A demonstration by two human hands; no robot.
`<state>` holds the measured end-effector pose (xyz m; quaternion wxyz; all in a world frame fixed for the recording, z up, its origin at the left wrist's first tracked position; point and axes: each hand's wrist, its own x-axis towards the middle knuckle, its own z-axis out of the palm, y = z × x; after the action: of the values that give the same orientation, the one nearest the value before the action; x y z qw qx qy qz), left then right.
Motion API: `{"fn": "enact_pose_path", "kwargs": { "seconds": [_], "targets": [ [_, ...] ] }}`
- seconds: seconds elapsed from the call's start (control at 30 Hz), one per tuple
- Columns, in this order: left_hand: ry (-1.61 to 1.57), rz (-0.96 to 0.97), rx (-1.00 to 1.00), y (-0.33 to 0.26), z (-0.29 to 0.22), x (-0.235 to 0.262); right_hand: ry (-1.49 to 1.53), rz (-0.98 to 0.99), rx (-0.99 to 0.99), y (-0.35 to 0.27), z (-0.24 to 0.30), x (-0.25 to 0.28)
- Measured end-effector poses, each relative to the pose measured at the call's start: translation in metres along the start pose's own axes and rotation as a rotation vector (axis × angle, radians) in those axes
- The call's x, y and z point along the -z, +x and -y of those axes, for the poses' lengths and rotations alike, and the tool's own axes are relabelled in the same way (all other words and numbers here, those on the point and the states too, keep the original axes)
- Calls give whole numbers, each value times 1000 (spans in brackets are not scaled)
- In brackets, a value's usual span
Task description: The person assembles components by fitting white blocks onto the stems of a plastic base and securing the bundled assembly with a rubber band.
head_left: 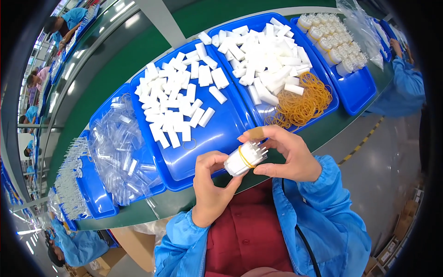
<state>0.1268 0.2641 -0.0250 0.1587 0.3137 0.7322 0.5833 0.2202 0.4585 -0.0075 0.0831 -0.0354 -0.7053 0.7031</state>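
Observation:
Both of my hands hold a small white bundle [244, 159] of foam blocks with a yellow rubber band around it and clear plastic parts sticking out of its top. My left hand [210, 180] grips the bundle's lower end from the left. My right hand [286, 152] closes over its top and right side, with a tan plaster on the index finger. The bundle hovers just above the near rim of the middle blue tray [217, 134].
A green belt table carries several blue trays: clear plastic bags [117, 152], loose white foam blocks [177, 99], more blocks [267, 51] with a heap of yellow rubber bands [302, 104], and finished bundles [332, 39]. Other workers in blue coats sit left and right.

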Motion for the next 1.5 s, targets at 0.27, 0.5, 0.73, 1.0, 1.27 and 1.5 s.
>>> {"fn": "enact_pose_path", "kwargs": {
  "seconds": [0.27,0.5,0.73,1.0,1.27,1.5],
  "targets": [
    [205,19,-229,5,-5,3,-347,-624,300,-13,4,39],
    [142,-145,-225,0,-2,27,-1284,-1188,261,-43,6,167],
    [272,-306,-270,-16,-5,61,-1255,-1056,158,-11,-48,205],
    [422,-816,-108,-40,11,159,-1201,-1054,177,-29,-6,172],
    [260,-1037,41,-56,37,214,-979,-34,517,85,1,-18],
    [759,-1240,1,-97,63,318,-1281,-201,395,100,3,18]
  ]
}}
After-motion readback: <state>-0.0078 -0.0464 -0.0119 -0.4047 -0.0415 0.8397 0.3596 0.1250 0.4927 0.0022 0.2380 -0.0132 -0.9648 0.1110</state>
